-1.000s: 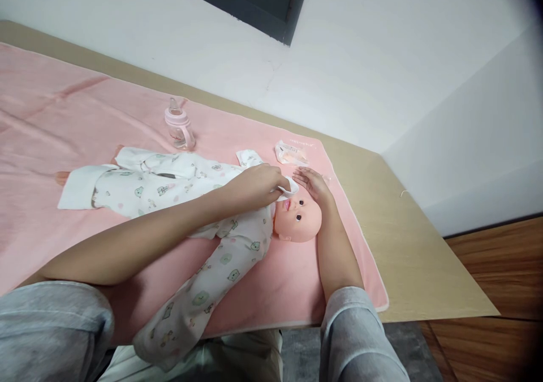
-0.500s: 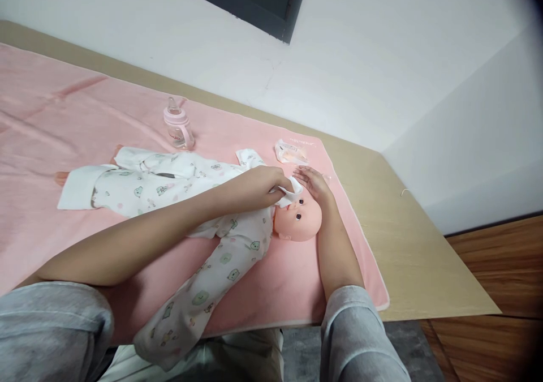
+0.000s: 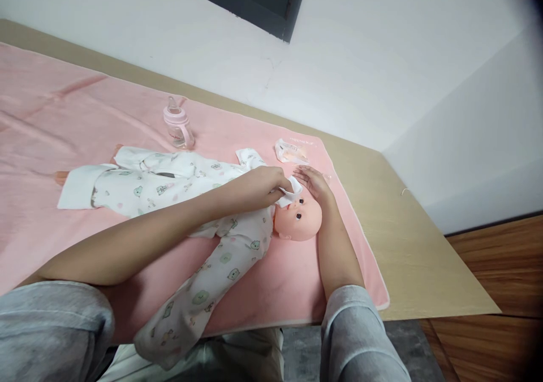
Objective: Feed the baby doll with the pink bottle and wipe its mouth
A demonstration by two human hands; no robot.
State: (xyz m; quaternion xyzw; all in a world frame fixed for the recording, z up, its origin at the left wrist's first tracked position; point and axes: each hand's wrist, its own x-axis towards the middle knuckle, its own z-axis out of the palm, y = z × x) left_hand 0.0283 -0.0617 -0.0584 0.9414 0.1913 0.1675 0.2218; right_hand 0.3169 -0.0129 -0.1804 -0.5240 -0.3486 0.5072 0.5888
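A baby doll lies on its back on a pink blanket, its head to the right. It wears white pyjamas with small green animal prints; one sleeve hangs over the table's front edge. My left hand is closed on a white cloth, which lies against the doll's face and hides part of the cheek and mouth. My right hand rests beside the top of the doll's head, fingers stretched out and holding nothing.
A pink-lidded baby bottle stands on the blanket behind the doll's legs. Near my right hand lies a small clear plastic packet. The wooden table meets a white wall at the back and ends at the right.
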